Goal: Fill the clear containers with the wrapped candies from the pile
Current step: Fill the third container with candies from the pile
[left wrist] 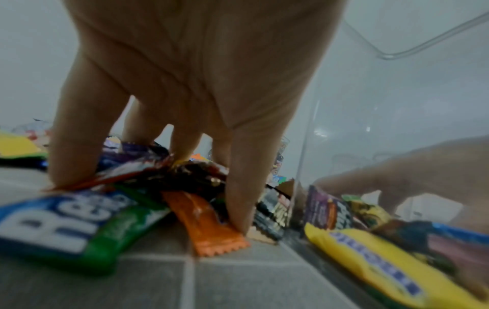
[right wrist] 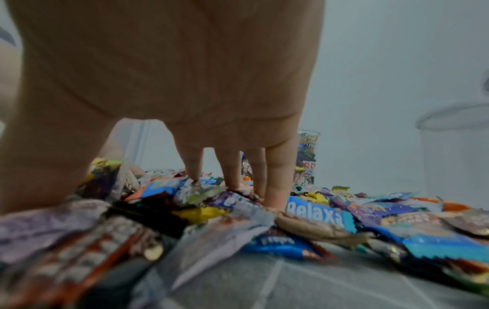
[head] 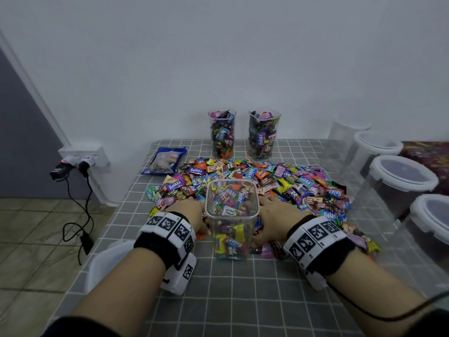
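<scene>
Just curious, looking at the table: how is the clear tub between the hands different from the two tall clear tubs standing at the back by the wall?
The near tub stands between the hands at the pile's front edge; the back tubs stand beyond the pile, near the wall. The near tub is only partly filled, with empty space under its rim; the back tubs are packed to the top. All three are clear, open-topped and hold mixed wrapped candies.

Grey checked table (head: 243, 295) under candy pile (head: 279, 181), containers (head: 232, 242), blue bag (head: 165, 160).
</scene>
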Demonstrator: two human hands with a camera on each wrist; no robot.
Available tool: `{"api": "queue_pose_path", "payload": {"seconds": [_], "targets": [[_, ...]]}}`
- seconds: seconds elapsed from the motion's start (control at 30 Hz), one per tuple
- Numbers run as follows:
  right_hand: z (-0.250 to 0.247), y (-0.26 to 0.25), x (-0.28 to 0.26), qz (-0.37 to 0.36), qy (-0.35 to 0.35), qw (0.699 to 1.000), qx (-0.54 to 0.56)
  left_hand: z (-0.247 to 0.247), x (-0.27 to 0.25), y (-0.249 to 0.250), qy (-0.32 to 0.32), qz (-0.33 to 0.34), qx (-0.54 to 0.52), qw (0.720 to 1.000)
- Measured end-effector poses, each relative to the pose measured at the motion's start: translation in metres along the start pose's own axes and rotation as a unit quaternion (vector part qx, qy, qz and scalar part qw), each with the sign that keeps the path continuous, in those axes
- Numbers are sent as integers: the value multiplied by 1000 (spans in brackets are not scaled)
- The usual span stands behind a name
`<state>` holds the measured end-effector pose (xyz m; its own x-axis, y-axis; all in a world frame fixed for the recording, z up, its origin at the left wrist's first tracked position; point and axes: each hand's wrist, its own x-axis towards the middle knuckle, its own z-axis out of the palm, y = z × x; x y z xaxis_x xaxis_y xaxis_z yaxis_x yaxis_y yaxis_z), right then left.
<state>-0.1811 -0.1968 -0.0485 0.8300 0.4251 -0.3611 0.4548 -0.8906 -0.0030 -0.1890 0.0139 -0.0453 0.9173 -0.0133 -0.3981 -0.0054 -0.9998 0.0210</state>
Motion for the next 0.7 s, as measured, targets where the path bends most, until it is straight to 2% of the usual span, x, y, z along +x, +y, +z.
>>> {"api": "queue_pose_path", "payload": {"seconds": [0.1, 0.3, 0.5, 0.7], "targets": [[-2, -4, -5, -6, 19, 1000, -13, -4, -7, 8, 14, -30, 1, 999], [-1, -8, -6, -4, 41, 999, 3, -2, -6, 9, 64, -32, -24, 997], [-3, -9, -4, 3, 55, 998, 5, 1, -3, 3, 114, -5, -1, 993], [-3, -10, -5, 2, 76, 997, -2, -2, -9, 6, 155, -21, -13, 988]]}}
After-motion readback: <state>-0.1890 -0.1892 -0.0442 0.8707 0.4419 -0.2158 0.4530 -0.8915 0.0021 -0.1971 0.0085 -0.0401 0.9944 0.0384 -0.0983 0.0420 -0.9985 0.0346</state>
